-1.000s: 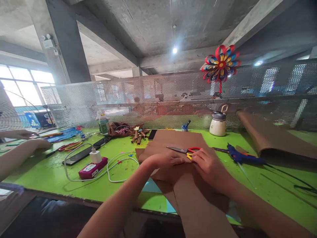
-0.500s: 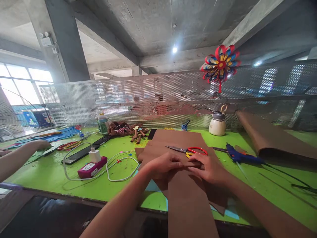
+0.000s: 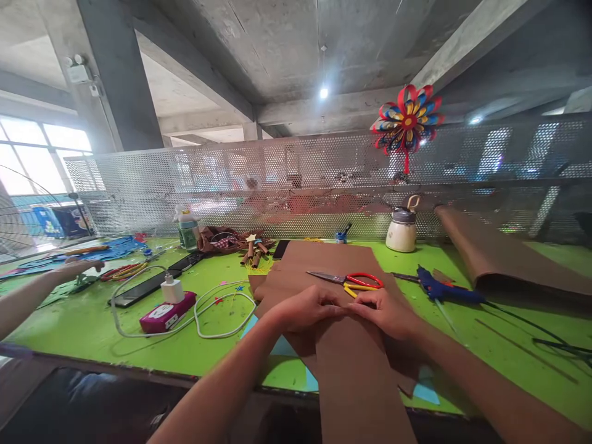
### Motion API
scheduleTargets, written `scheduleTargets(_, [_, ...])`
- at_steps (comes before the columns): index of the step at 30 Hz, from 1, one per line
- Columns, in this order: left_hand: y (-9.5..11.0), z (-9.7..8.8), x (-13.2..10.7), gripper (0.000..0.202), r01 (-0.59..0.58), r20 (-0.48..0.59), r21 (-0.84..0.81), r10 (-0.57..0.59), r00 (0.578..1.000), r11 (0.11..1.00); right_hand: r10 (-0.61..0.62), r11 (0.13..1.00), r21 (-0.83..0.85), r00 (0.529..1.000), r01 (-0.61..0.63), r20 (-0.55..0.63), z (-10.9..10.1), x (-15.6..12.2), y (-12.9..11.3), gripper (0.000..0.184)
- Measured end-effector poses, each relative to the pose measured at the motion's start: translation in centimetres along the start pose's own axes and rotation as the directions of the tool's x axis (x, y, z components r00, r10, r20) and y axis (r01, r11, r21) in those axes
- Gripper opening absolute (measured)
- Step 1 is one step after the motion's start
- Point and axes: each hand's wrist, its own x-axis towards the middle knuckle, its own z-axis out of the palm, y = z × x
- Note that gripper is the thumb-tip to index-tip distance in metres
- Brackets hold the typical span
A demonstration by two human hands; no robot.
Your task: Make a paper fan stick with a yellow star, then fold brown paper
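Note:
A long strip of brown paper [image 3: 363,382] hangs toward me over the table's front edge. My left hand [image 3: 312,306] pinches its far end, fingers curled over it. Close by on the right, my right hand [image 3: 382,312] is closed on the same end, thumb and fingers together. Under both hands lie more brown sheets [image 3: 324,256], with light blue paper [image 3: 426,390] showing below them. Just beyond my fingers, scissors [image 3: 346,280] with red and yellow handles rest on the brown sheet.
A blue glue gun [image 3: 446,290] and rolled brown paper [image 3: 499,253] lie right, near a cream bottle [image 3: 401,231]. Left are a purple power strip [image 3: 167,313], white cable, phone [image 3: 143,288] and a co-worker's hand [image 3: 78,269]. A perforated screen [image 3: 222,179] stands behind.
My right hand has shifted slightly left, and its fingers have drawn closer to my left hand on the strip. The co-worker's hand at left has moved a little. The view has turned slightly.

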Motion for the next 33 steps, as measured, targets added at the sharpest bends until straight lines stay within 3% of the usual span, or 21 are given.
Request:
scheduleTargets(7, [-0.5,-0.2,0.0,0.037,0.047,0.06,-0.041,-0.045,0.997,0.998,-0.064,0.992,-0.103,0.997,0.069,0.046,-0.3,-0.2,-0.2,0.039])
scheduleTargets(13, [-0.4,-0.1,0.1,0.033,0.018,0.06,0.017,-0.019,0.998,1.0,-0.112,0.991,-0.054,0.985,0.121,0.134,-0.3,-0.5,-0.9,0.028])
scheduleTargets(19, [-0.2,0.1,0.1,0.035,0.01,0.022,0.093,-0.013,1.0,0.996,-0.103,0.987,-0.115,0.992,0.111,0.072,-0.2,-0.3,-0.8,0.03])
scheduleTargets(23, [-0.3,-0.2,-0.1,0.04,0.081,0.06,0.093,-0.086,0.994,0.992,-0.099,0.987,-0.123,0.994,0.103,0.037,-0.4,-0.3,-0.8,0.03])
scheduleTargets(28, [-0.1,-0.6,-0.8,0.046,0.159,0.092,0.094,-0.168,0.981,0.983,-0.089,0.993,-0.072,0.994,0.093,0.063,-0.5,-0.3,-0.9,0.032])
scheduleTargets(33, [0.1,-0.6,-1.2,0.047,0.175,0.093,0.044,-0.178,0.98,0.984,-0.11,0.991,-0.068,0.99,0.116,0.091,-0.2,-0.3,-0.4,0.032])
